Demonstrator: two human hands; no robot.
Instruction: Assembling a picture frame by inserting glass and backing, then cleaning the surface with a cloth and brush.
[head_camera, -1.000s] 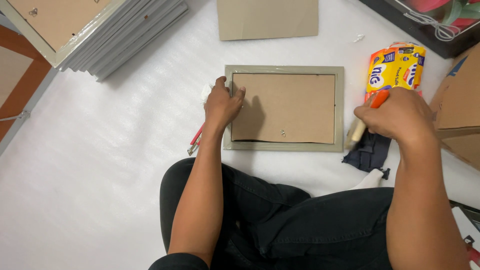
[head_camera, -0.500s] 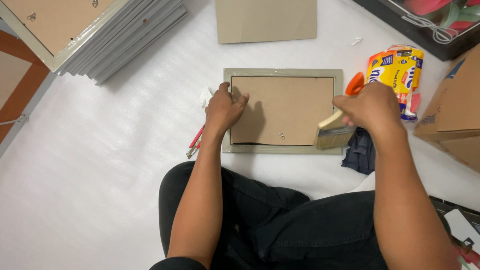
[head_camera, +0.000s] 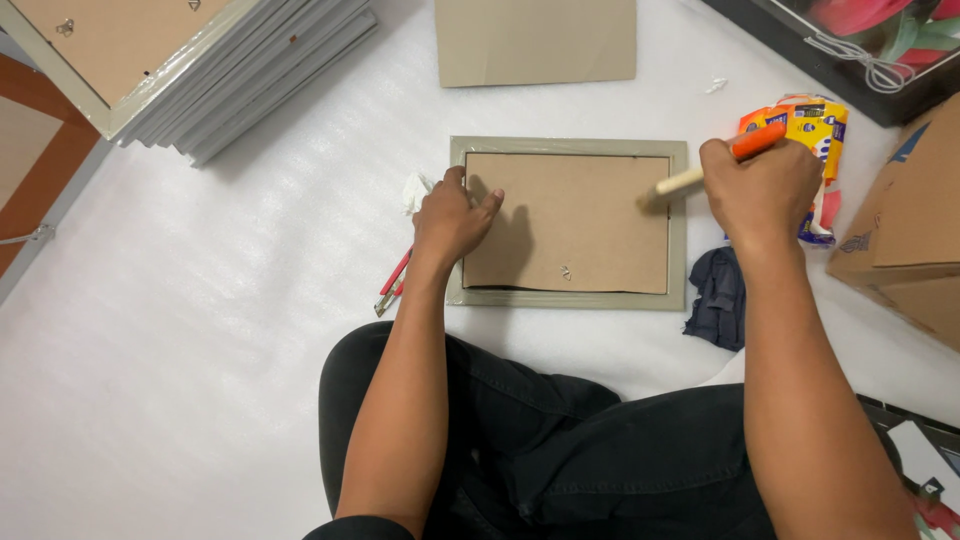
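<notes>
A grey picture frame (head_camera: 567, 298) lies face down on the white sheet in front of me, its brown backing board (head_camera: 570, 220) showing. My left hand (head_camera: 450, 218) presses flat on the frame's left edge. My right hand (head_camera: 762, 188) grips a paintbrush (head_camera: 690, 180) with an orange handle end, its bristles touching the backing board near the right edge.
Red-handled pliers (head_camera: 392, 284) lie left of the frame. A dark cloth (head_camera: 718, 300) and a yellow pouch (head_camera: 815, 130) sit to the right, beside a cardboard box (head_camera: 905, 240). A stack of frames (head_camera: 200, 80) lies far left, a cardboard sheet (head_camera: 535, 40) lies beyond the frame.
My right hand has lifted the brush from beside the dark cloth and brought its bristles onto the right side of the backing board. My left hand stayed on the frame.
</notes>
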